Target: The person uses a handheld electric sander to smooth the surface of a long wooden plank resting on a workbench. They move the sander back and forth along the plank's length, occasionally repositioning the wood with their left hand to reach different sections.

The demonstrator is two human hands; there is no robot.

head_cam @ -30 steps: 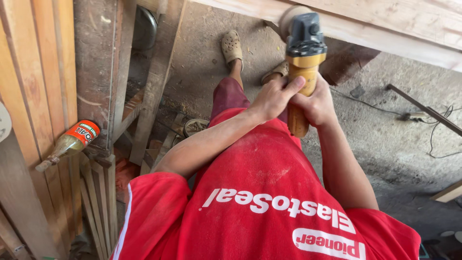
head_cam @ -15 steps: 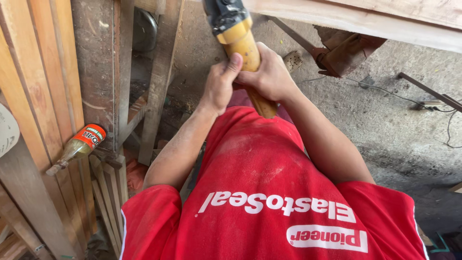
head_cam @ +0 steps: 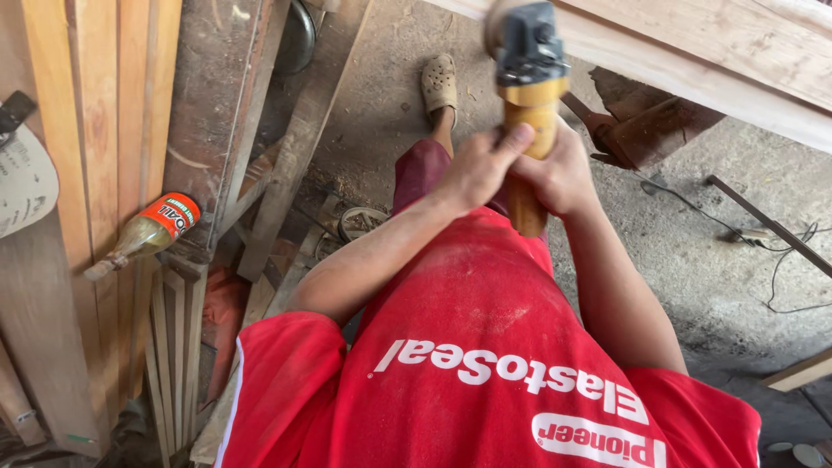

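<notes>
Both hands grip the yellow grinder (head_cam: pixel 530 113) by its body. The left hand (head_cam: pixel 475 166) and right hand (head_cam: pixel 562 173) wrap it side by side. Its long axis points away from the fingers, the dark head against the wooden beam (head_cam: pixel 693 52).

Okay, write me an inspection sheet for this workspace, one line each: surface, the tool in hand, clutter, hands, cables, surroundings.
Surface: dusty concrete floor, sawdust scattered.
Job's things: yellow-bodied angle grinder with dark head, raised at a wooden beam.
Clutter: glass bottle with orange label lying among planks; rusty metal piece; small wheel.
Hands: left hand and right hand both wrapped around the grinder body.
Cables: thin black cable loose across the floor.
Surroundings: wooden planks leaning at the side; sandalled foot on the floor.
</notes>
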